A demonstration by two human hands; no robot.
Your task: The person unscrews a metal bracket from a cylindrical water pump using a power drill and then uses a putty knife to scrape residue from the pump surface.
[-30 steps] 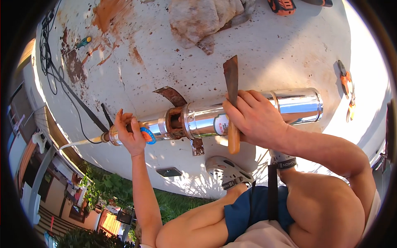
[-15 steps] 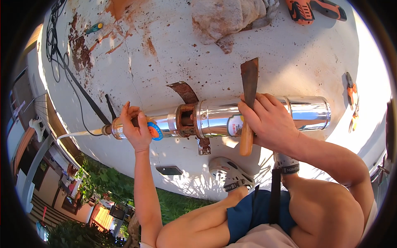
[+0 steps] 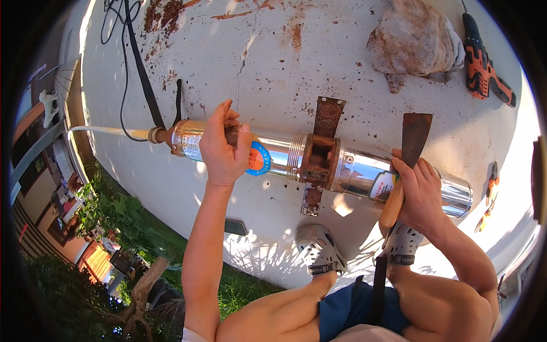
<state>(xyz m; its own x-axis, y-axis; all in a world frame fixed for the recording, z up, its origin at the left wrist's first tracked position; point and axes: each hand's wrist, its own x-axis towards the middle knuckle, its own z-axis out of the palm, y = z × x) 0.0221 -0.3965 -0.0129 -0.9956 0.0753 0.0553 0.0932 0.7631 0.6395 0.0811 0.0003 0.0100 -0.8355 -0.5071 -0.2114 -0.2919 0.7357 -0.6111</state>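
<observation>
A shiny metal submersible pump [image 3: 353, 165] lies across the pale ground in front of me, a rusty open section [image 3: 319, 157] in its middle. Rusty perforated strips stick out there: a far one [image 3: 329, 114] and a near one [image 3: 311, 199]. My left hand [image 3: 224, 148] rests over the pump's left part beside a round orange and blue sticker [image 3: 259, 158], fingers and thumb apart. In my closed right hand [image 3: 423, 191] is a scraper [image 3: 415, 137] with a wooden handle, its wide blade pointing away from me. That hand is over the pump's right part, near a label.
Beyond the pump are a stained rag [image 3: 415, 40] and an orange and black cordless drill [image 3: 481, 71]. Orange-handled pliers [image 3: 491, 188] lie far right. A phone [image 3: 235, 227] lies near my feet. Black cable [image 3: 137, 74] and rust flakes are at far left.
The view has turned and shifted, so the pump slopes down to the right and the whole drill shows. Both hands keep about the same places on the pump, and the scraper stays in my right hand.
</observation>
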